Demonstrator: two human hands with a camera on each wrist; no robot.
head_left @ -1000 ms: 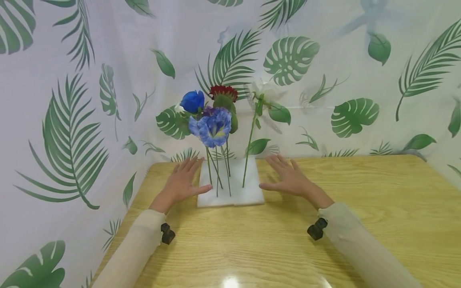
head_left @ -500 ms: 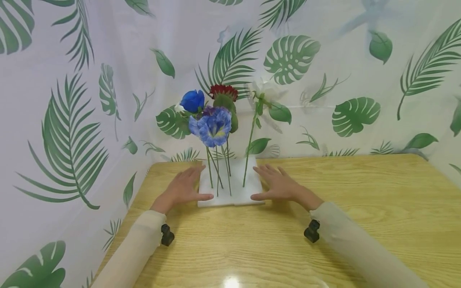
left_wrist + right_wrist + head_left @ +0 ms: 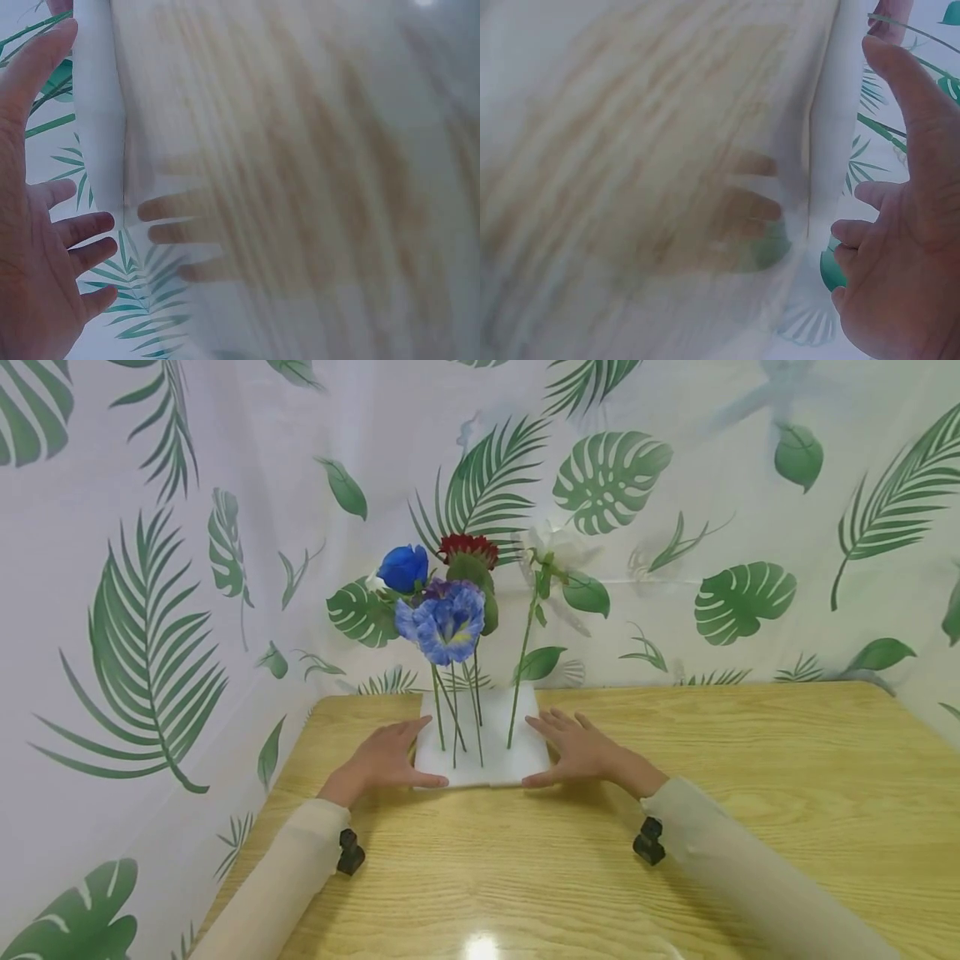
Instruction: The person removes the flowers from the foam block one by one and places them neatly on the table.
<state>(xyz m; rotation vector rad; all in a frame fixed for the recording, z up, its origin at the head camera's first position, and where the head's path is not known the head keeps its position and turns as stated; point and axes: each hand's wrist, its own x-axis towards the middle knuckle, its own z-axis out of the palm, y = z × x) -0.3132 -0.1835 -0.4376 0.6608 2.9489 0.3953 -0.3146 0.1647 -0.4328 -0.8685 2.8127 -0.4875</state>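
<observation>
A white foam board [image 3: 491, 768] lies on the table with several artificial flowers stuck upright in it. Bunched over its left half are a blue rose [image 3: 403, 568], a blue-violet flower [image 3: 450, 625] and a red flower [image 3: 468, 549]. A white flower [image 3: 553, 547] rises alone on the right side. My left hand [image 3: 384, 756] is at the board's left edge, thumb over the near left corner. At the right edge, my right hand [image 3: 581, 752] mirrors it. Both wrist views show spread fingers by the board's side; whether they touch it I cannot tell.
The wood-grain table [image 3: 720, 777] has a glossy surface that reflects hands and light. White curtain cloth [image 3: 750, 527] printed with green leaves hangs behind the table and along its left side. The flower heads stand close to the back cloth.
Both hands have come down and slightly towards me, and the right one has moved left to the board's edge. The thumbs now lie over its near corners. Board and flowers stay in place.
</observation>
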